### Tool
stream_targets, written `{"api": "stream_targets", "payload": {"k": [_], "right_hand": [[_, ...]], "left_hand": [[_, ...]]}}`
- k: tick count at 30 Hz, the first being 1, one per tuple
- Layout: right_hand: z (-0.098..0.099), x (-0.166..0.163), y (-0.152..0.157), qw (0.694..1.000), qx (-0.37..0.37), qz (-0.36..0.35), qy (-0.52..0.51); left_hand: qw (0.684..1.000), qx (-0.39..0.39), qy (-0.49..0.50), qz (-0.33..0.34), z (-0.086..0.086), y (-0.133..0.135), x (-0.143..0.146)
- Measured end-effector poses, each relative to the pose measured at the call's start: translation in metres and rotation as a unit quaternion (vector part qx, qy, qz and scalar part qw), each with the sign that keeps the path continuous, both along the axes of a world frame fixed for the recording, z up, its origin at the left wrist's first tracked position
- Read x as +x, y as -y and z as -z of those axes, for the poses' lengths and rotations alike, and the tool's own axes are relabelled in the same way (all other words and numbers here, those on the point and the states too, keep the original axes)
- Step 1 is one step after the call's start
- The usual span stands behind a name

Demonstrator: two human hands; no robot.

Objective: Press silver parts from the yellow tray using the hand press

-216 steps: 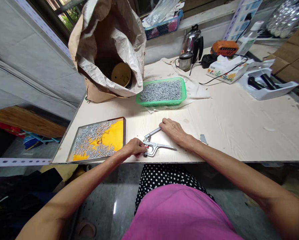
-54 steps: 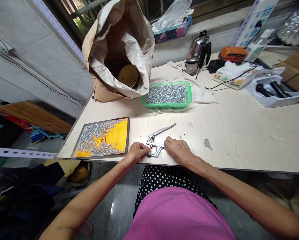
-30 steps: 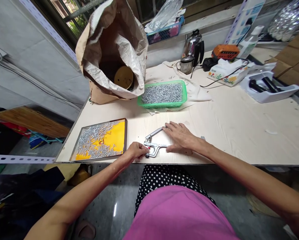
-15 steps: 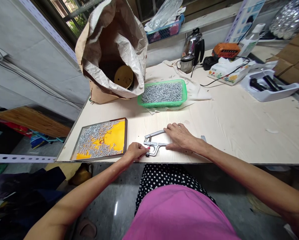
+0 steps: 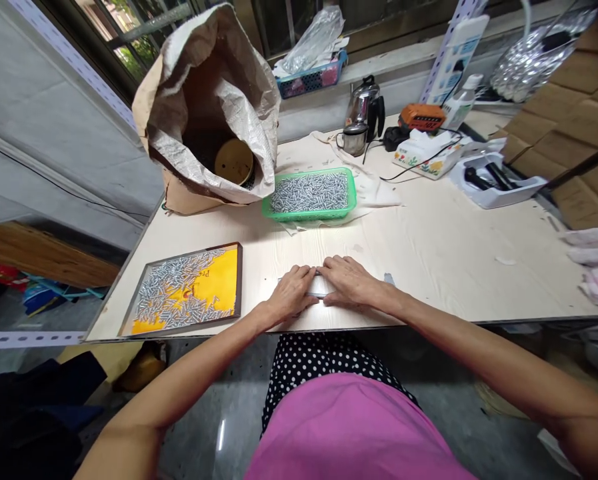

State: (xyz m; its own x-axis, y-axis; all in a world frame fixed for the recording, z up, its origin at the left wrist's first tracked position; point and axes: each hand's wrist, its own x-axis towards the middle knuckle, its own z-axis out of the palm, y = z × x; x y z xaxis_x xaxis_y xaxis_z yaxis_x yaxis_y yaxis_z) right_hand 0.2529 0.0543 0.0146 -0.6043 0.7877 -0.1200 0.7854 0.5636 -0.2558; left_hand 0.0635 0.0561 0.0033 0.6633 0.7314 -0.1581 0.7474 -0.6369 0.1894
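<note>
Between my hands on the table lie silver hand-press pliers (image 5: 319, 286), mostly covered by my fingers. My left hand (image 5: 291, 295) is wrapped over their jaw end, and my right hand (image 5: 349, 283) grips the handles. Both hands nearly touch, thumbs toward me. Whatever sits in the jaws is hidden under my left hand. To the left, a shallow tray (image 5: 239, 280) with a yellow bottom holds many small metal pins (image 5: 166, 290). Beyond my hands, a green plastic basket (image 5: 309, 215) is filled with similar silver pins (image 5: 309, 192).
A large woven sack (image 5: 149, 110) stands open at the back left, a round yellowish tin (image 5: 233, 162) inside. Behind are a metal kettle (image 5: 363, 103), a cup (image 5: 353, 140), an orange battery pack (image 5: 423, 117), a tissue pack (image 5: 421, 159) and a white tray (image 5: 503, 197). Cardboard (image 5: 569, 113) leans at right.
My left hand has moved from pinching near the red-tipped jaw to lying over the pliers. My right hand has closed on the handles. The whole view has shifted slightly.
</note>
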Motion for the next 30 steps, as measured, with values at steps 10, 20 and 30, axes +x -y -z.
{"api": "stream_targets", "payload": {"k": [10,20,30], "right_hand": [[0.003,0.003,0.010,0.999,-0.009,0.025,0.039],[0.018,0.012,-0.002,1.000,0.025,0.006,-0.013],[0.026,0.016,-0.060,0.998,0.035,0.022,-0.038]], "left_hand": [[1.000,-0.020,-0.012,-0.017,-0.007,-0.001,0.010],[0.998,0.004,-0.002,-0.069,-0.003,0.005,0.010],[0.986,0.039,0.160,-0.027,0.028,0.079,0.026]]}}
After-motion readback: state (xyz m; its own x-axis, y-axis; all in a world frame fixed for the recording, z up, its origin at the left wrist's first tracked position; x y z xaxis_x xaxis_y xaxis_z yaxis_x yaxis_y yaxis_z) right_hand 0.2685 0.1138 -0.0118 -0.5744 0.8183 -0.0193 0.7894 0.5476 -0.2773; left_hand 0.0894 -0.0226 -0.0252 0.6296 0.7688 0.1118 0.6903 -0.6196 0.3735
